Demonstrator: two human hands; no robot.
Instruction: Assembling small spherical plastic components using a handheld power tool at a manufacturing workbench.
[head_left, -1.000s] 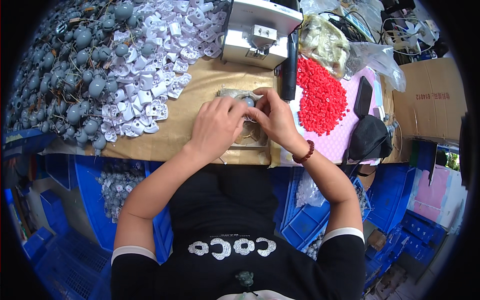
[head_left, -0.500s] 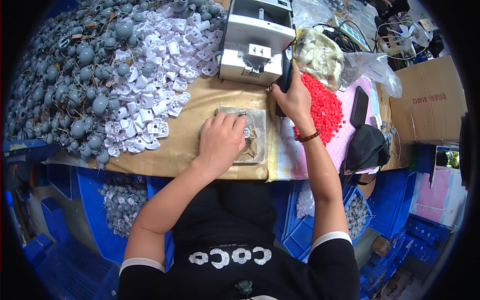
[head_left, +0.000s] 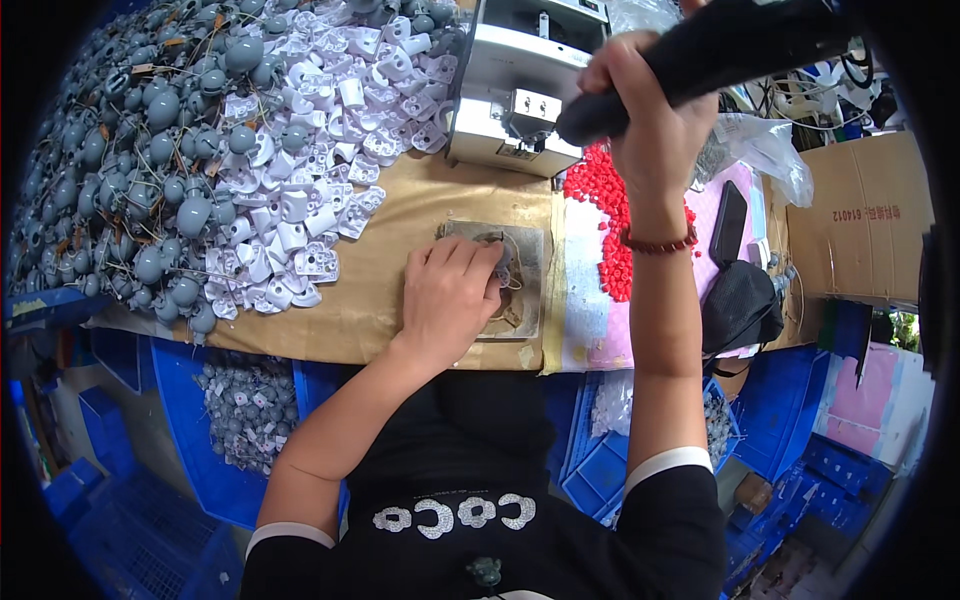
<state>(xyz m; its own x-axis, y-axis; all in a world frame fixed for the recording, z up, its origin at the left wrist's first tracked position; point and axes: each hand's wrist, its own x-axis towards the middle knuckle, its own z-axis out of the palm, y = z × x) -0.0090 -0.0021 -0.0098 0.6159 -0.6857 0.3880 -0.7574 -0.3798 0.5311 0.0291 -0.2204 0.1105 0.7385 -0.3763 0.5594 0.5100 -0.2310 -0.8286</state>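
Note:
My left hand is closed over a metal fixture plate on the table. Its fingertips press on a small grey plastic part in the plate, mostly covered by the fingers. My right hand is raised and wrapped round a thick black electric screwdriver, which slants across the view. The tool's lower left end is close to a silver-and-black machine with a small metal block on its front. I cannot make out the tool's bit.
Heaped white plastic parts and grey round parts with wires cover the table's left. Small red parts lie on the right, by a phone, a black pouch and a cardboard box. Blue bins stand below.
My right hand has lifted the black screwdriver from beside the machine, up and to the right. My left hand stays at the fixture plate.

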